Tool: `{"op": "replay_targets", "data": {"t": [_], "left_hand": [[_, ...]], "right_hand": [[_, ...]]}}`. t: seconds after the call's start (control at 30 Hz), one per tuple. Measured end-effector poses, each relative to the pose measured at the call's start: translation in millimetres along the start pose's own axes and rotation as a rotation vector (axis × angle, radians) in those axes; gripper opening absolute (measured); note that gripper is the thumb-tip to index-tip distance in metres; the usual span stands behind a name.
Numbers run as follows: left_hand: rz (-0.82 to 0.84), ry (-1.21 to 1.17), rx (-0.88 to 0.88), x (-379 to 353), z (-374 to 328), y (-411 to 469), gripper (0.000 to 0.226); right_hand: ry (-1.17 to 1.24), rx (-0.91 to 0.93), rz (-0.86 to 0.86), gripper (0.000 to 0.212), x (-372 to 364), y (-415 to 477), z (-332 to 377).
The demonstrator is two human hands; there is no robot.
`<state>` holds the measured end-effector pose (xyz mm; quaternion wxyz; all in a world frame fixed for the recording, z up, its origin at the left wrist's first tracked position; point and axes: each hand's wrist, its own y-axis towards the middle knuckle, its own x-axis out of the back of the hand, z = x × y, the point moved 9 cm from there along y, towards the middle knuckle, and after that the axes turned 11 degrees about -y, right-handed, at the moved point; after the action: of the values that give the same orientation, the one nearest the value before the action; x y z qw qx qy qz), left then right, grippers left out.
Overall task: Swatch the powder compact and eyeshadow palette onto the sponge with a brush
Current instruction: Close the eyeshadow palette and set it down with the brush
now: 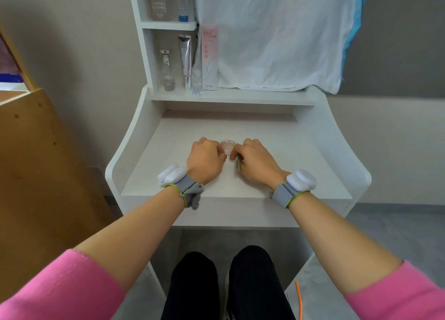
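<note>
A small round pinkish powder compact (227, 145) lies on the white dressing table (277, 151), between my two hands. My left hand (206, 160) curls around its left edge, fingers closed on it. My right hand (255, 162) touches the compact's right edge with its fingertips and also holds a thin greenish brush (238, 164), whose handle points back toward me. The brush tip is hidden by the fingers. No eyeshadow palette or sponge is visible.
The shelf at the back holds a clear bottle (167, 70), a silver tube (186, 58) and a pink box (210, 57). A white cloth (272, 35) hangs over the mirror area. Raised side panels border the tabletop. A wooden board (48, 175) stands at left.
</note>
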<state>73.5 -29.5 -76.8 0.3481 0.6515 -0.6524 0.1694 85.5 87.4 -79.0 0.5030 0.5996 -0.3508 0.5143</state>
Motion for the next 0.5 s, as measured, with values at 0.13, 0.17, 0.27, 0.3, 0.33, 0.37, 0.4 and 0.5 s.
{"op": "replay_targets", "data": {"t": [0.13,0.17,0.27,0.3,0.33,0.37,0.4,0.5], "left_hand": [[0.014,0.041,-0.002,-2.1,2.6,0.0,0.018],[0.015,0.040,-0.002,-2.4,3.2,0.0,0.018],[0.017,0.035,-0.002,-2.5,3.5,-0.3,0.016],[0.018,0.034,-0.001,-2.4,3.5,-0.3,0.016],[0.017,0.033,-0.002,-2.2,3.1,-0.1,0.015],[0.017,0.030,-0.002,-2.2,2.9,0.0,0.015],[0.018,0.030,0.000,-2.4,2.6,0.0,0.015],[0.018,0.036,0.001,-2.9,1.6,-0.4,0.016]], "right_hand": [[-0.028,0.001,0.025,0.033,-2.2,0.2,1.7],[-0.031,0.001,0.027,0.033,-2.3,0.1,2.1],[-0.037,-0.011,0.028,0.033,-1.9,-0.2,2.1],[-0.041,-0.016,0.029,0.033,-1.7,-0.5,1.9],[-0.049,-0.022,0.030,0.033,-1.5,-1.0,1.6],[-0.058,-0.027,0.032,0.034,-1.3,-1.3,1.1],[-0.067,-0.031,0.036,0.034,-1.2,-1.7,0.3],[-0.087,-0.036,0.051,0.035,-1.3,-2.0,-1.0]]}}
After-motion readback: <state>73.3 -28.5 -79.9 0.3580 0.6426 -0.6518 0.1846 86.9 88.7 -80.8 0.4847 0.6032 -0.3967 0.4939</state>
